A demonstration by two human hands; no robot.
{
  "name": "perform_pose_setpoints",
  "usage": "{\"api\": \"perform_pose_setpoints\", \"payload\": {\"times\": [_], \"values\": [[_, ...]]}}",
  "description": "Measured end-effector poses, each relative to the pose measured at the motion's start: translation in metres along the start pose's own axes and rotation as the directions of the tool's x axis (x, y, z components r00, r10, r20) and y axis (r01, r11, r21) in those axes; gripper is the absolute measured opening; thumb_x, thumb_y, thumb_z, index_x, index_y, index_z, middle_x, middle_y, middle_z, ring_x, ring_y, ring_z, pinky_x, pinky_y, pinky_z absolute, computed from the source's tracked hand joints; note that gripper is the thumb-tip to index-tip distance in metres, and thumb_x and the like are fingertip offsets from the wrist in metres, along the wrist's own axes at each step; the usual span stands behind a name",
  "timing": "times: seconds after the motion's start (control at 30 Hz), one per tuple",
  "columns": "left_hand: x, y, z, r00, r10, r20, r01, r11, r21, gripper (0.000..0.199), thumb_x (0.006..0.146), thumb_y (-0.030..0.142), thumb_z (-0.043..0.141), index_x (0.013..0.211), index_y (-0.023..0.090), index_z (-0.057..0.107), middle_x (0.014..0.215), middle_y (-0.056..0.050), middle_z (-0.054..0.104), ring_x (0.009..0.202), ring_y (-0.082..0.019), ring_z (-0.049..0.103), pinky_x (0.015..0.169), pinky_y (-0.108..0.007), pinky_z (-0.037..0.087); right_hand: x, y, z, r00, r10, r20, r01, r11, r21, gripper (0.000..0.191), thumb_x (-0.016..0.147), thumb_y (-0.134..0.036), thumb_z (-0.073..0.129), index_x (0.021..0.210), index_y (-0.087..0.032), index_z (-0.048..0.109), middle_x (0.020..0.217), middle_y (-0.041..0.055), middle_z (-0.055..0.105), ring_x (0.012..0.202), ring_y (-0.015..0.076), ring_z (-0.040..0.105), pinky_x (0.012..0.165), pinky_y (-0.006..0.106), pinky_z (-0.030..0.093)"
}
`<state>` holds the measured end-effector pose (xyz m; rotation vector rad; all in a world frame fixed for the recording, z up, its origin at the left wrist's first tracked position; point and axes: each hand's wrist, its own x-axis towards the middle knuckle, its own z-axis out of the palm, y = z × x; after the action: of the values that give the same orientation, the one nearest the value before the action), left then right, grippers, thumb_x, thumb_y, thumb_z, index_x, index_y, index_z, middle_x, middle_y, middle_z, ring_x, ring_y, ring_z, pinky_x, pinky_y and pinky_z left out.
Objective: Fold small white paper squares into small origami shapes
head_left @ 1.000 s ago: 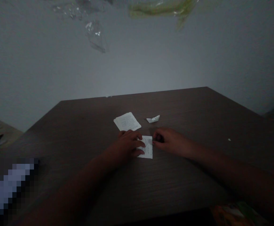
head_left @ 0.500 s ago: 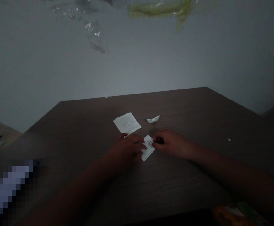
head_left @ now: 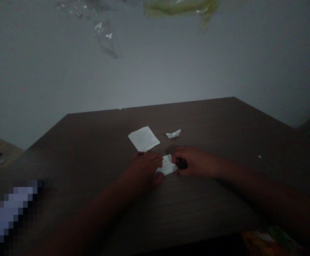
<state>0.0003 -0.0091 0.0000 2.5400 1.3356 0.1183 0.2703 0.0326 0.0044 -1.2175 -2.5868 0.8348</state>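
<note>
A small printed paper [head_left: 168, 165] lies on the surface [head_left: 218, 124] between the fingers of both hands. The left hand [head_left: 146, 170] has bent fingers over its left edge, the right hand [head_left: 193, 161] has curled fingers at its right edge; whether they pinch it, I cannot tell. Just beyond the left fingers is a paper stack [head_left: 144, 138], beyond the right fingers a paper boat [head_left: 173, 134].

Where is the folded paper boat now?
In the head view, the paper boat sits on the table, right of the paper stack and just beyond the right hand.
</note>
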Motion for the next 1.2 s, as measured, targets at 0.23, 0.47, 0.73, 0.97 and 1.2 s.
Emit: {"api": "perform_pose_setpoints", "payload": {"times": [0.23,0.47,0.73,0.97,1.2], "values": [[0.008,-0.015,0.014,0.998,0.059,-0.039,-0.057,0.997,0.051,0.035,0.107,0.015,0.077,0.141,0.025,0.077,0.153,-0.013,0.088,0.146,-0.039,0.082,0.139,-0.066,0.050,-0.004,-0.006,0.007,0.992,-0.125,-0.031,0.119,0.981,-0.152,0.021,0.097,-0.016,0.088,0.118,-0.021,0.085,0.125,0.0121,0.085,0.117,0.0325,0.081,0.106,0.045,0.064],[0.008,-0.012,0.005,0.998,0.059,0.028,-0.060,0.998,0.037,0.033,0.114,0.017,0.072,0.147,0.022,0.078,0.150,-0.013,0.088,0.149,-0.039,0.081,0.147,-0.071,0.042,-0.003,-0.002,0.011,0.962,-0.260,-0.088,0.211,0.905,-0.370,0.018,0.103,-0.018,0.084,0.120,-0.020,0.088,0.128,0.0152,0.085,0.122,0.0348,0.077,0.112,0.052,0.064],[0.004,-0.006,-0.004,0.998,0.061,0.026,-0.061,0.998,-0.006,0.018,0.113,0.032,0.085,0.129,0.025,0.082,0.154,-0.011,0.089,0.151,-0.041,0.081,0.148,-0.080,0.040,-0.003,0.006,0.015,0.921,-0.379,-0.090,0.277,0.801,-0.531,0.006,0.110,-0.018,0.083,0.110,-0.019,0.089,0.111,0.0103,0.084,0.111,0.0315,0.077,0.098,0.044,0.062],[0.004,-0.017,0.004,0.995,0.104,-0.011,-0.104,0.993,-0.062,0.010,0.118,0.028,0.079,0.117,0.030,0.088,0.159,-0.007,0.089,0.153,-0.038,0.080,0.148,-0.079,0.039,-0.006,0.004,0.009,0.937,-0.323,-0.133,0.202,0.811,-0.550,0.009,0.109,-0.016,0.086,0.104,-0.022,0.089,0.104,0.0066,0.083,0.097,0.0264,0.078,0.085,0.037,0.055],[0.005,-0.032,0.015,0.988,0.148,-0.044,-0.153,0.979,-0.136,0.011,0.114,0.024,0.085,0.122,0.030,0.090,0.164,-0.009,0.086,0.156,-0.037,0.078,0.147,-0.078,0.040,-0.012,0.000,0.005,0.931,-0.327,-0.161,0.213,0.847,-0.487,0.016,0.111,-0.015,0.083,0.117,-0.026,0.093,0.104,0.0073,0.085,0.093,0.0288,0.080,0.081,0.040,0.058]]}}
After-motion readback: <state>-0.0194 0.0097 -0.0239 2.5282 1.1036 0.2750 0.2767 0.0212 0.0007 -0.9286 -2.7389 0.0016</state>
